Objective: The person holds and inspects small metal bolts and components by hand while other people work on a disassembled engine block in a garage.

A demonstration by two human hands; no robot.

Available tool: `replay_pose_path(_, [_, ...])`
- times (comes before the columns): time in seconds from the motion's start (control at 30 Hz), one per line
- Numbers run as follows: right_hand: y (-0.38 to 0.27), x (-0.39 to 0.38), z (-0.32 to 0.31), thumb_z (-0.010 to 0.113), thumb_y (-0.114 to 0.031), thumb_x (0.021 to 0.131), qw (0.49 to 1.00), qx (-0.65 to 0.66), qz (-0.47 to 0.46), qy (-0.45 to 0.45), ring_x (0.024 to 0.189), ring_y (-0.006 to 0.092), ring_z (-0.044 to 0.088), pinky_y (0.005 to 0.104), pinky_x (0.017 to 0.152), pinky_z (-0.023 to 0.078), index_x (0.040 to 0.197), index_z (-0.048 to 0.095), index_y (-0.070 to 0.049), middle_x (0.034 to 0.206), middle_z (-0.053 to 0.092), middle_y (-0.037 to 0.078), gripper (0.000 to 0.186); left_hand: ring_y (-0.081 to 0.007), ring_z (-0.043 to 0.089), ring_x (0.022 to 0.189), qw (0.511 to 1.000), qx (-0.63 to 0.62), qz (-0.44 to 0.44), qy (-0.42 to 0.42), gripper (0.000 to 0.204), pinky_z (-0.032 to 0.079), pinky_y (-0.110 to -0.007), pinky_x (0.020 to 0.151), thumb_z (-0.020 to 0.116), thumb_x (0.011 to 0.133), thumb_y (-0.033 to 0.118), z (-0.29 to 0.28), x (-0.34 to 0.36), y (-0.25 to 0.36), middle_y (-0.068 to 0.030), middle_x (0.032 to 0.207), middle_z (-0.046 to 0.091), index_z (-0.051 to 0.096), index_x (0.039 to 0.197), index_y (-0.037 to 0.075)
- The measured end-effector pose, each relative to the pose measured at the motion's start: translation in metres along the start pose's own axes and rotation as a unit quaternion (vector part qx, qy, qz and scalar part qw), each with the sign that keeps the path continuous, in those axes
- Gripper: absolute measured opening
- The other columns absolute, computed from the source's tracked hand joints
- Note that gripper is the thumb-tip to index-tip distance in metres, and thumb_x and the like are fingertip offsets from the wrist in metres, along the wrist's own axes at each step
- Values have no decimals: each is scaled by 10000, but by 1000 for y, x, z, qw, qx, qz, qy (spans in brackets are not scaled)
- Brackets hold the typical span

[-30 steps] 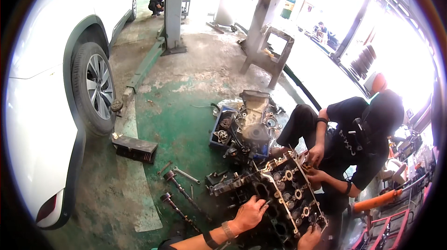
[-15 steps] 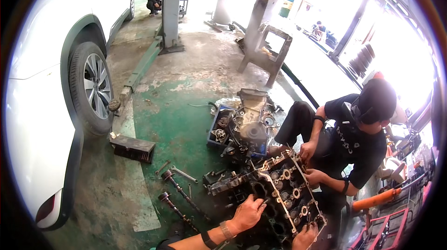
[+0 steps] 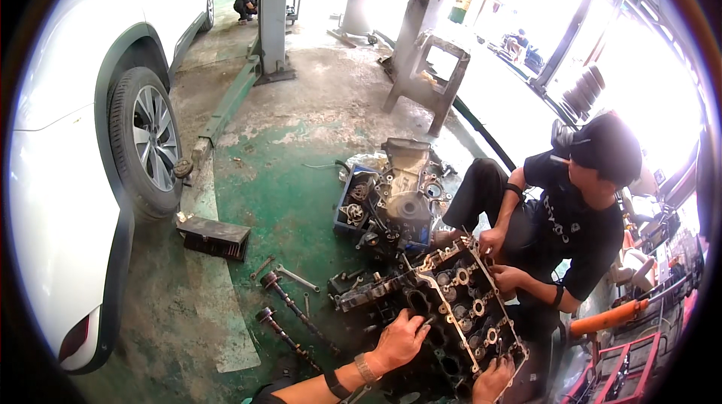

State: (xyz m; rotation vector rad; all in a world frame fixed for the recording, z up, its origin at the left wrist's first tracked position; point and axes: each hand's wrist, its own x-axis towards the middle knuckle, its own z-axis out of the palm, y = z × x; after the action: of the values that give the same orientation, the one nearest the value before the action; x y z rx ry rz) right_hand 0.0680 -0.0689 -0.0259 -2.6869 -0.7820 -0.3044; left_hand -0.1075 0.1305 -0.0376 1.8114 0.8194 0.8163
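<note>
A metal cylinder head point(image 3: 470, 339) with round openings stands tilted on its side at the lower right. My left hand point(image 3: 398, 343), with a watch and a dark band on the wrist, is closed beside its ported face. A small thin thing shows at the fingertips, too small to name. My right hand point(image 3: 494, 381) grips the lower near end of the cylinder head, fingers curled over its rim. Across from me, a squatting co-worker in black has both hands point(image 3: 502, 262) at its far edge; what those fingers hold is hidden.
Two camshafts point(image 3: 301, 312) and a combination wrench point(image 3: 298, 278) lie left of my left hand. Beyond are a blue crate point(image 3: 344, 206) of parts and an engine cover point(image 3: 406, 192). A black toolbox point(image 3: 213, 237) sits near a white car point(image 3: 68, 171). A stool point(image 3: 429, 86) stands farther off.
The co-worker's head has lifted and turned, and the hands at the far edge have shifted slightly. My left hand has moved a little; my right hand keeps its hold.
</note>
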Motion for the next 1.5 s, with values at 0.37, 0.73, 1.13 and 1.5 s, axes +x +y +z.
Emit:
replay_pose_path(0.37, [-5, -1, -2, 548, -50, 852, 1000, -3, -2, 10, 1133, 402, 497, 436, 1013, 371, 1026, 598, 133, 1183, 564, 261, 257, -434, 588, 799, 1000, 4, 2, 2, 247, 493, -471, 666, 606, 901, 232, -1, 1, 0, -230, 991, 543, 600, 1019, 14])
replay_pose_path(0.73, [-2, 0, 2, 546, -43, 850, 1000, 3, -3, 8, 1138, 409, 486, 453, 1013, 363, 1014, 595, 133, 1192, 552, 270, 245, -443, 589, 808, 1000, 13, -16, -14, 264, 498, -477, 672, 607, 902, 239, -2, 1, 0, -236, 1005, 545, 592, 1032, 10])
replay_pose_path(1.13, [4, -3, -15, 563, -340, 877, 980, -147, -132, 29, 750, 238, 604, 404, 694, 478, 824, 644, -121, 775, 625, 90, 240, -452, 586, 810, 1000, 8, -12, -7, 267, 503, -478, 682, 615, 897, 243, 0, 0, -1, -255, 990, 527, 584, 1001, -1])
replay_pose_path(1.5, [-9, 4, -12, 559, -313, 882, 995, -71, -72, 8, 814, 269, 592, 415, 749, 465, 857, 647, -85, 829, 626, 122, 246, -454, 578, 869, 999, -11, -36, -19, 329, 502, -469, 733, 616, 901, 248, -4, 2, -2, -260, 1051, 509, 545, 1073, -23])
